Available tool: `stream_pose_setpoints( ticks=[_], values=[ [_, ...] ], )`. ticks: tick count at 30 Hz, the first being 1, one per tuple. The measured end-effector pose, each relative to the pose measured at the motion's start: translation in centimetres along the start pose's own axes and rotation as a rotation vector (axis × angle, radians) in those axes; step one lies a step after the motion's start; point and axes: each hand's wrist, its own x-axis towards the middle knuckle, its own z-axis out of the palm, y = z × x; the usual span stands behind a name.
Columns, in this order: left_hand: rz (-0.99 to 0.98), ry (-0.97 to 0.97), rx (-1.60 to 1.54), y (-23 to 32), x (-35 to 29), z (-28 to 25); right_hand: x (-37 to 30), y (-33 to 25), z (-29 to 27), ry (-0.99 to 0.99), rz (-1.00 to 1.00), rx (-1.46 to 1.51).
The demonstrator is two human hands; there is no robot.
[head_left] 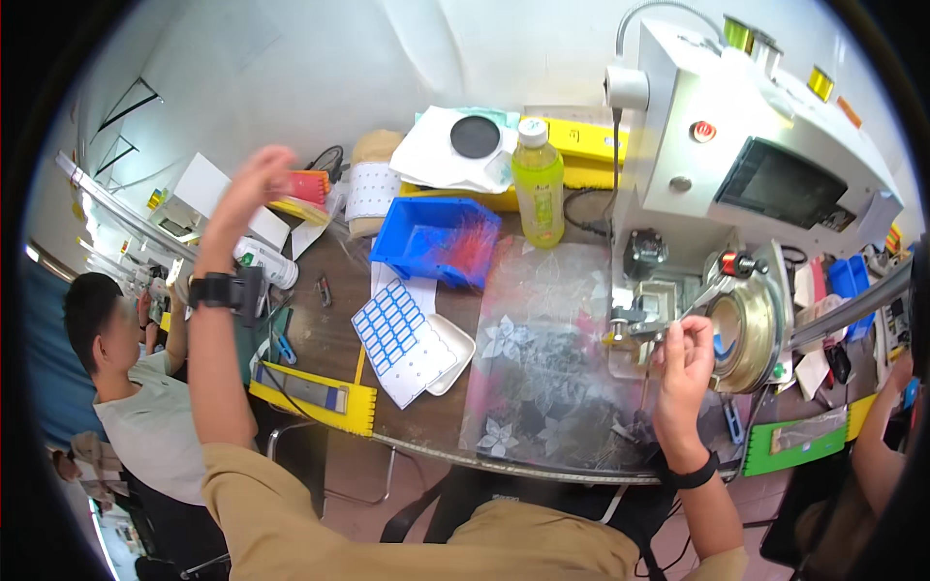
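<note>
The person's right hand (pixel 684 373) works its grip, fingertips together, at the front of the white machine (pixel 661 140), set back from the right stretch of the bench's (pixel 407 423) front edge. The blurred left hand (pixel 250 186) is raised leftward, grip impossible to tell.

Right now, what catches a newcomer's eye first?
The big white machine with a dark screen dominates the right, the right hand at its front. Next, the yellow-green bottle standing left of it, then the blue bin with fine red strands further left.
</note>
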Motion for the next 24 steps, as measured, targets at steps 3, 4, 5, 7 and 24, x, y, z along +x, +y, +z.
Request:
stream_pose_setpoints(
  ticks=[3,4,5,7,24],
  values=[
    [-0.072,0.459,0.239,-0.9,0.1,-10.7,0.0,0.5,0.0,0.004,-0.001,0.048],
    [-0.045,0.523,0.233,-0.8,0.6,-13.1,-0.1,0.6,-0.1,0.006,-0.012,0.073],
    [-0.014,0.585,0.225,-0.2,1.3,-14.4,0.0,0.6,-0.5,-0.001,0.0,0.078],
    [0.054,0.638,0.245,1.5,2.2,-14.6,-0.1,0.4,-0.5,0.001,0.01,0.069],
    [0.15,-0.263,1.054,9.8,-6.6,7.2,-0.1,-0.3,0.1,-0.053,-0.015,0.044]
  ],
)
